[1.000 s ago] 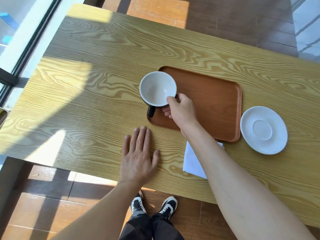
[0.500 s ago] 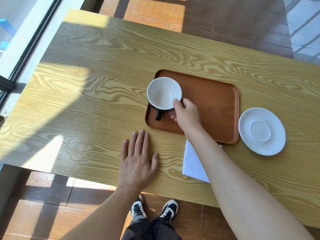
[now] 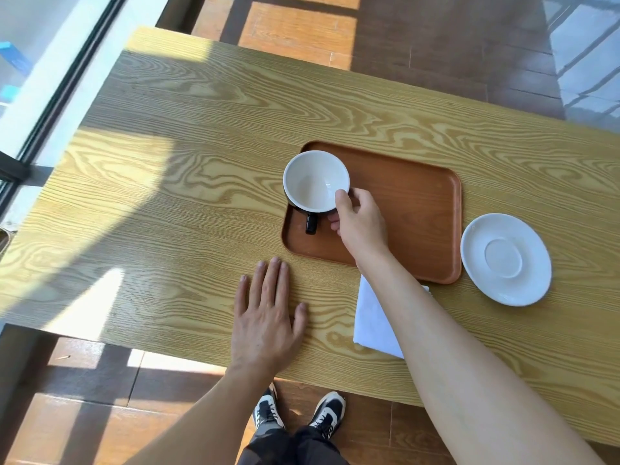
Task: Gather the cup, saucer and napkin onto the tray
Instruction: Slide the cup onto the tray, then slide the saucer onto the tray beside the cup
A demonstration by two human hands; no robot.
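Observation:
A cup, white inside and black outside with a black handle, stands in the left end of the brown tray. My right hand grips the cup's rim on its right side, thumb over the edge. A white saucer lies on the table just right of the tray. The white napkin lies on the table below the tray's near edge, partly hidden under my right forearm. My left hand rests flat on the table, fingers apart, holding nothing.
The wooden table has its near edge just behind my left wrist. A window frame runs along the left side. My shoes show on the tiled floor below.
My right hand has carried the cup rightward and lower onto the left end of the tray. My left hand has stayed flat on the table.

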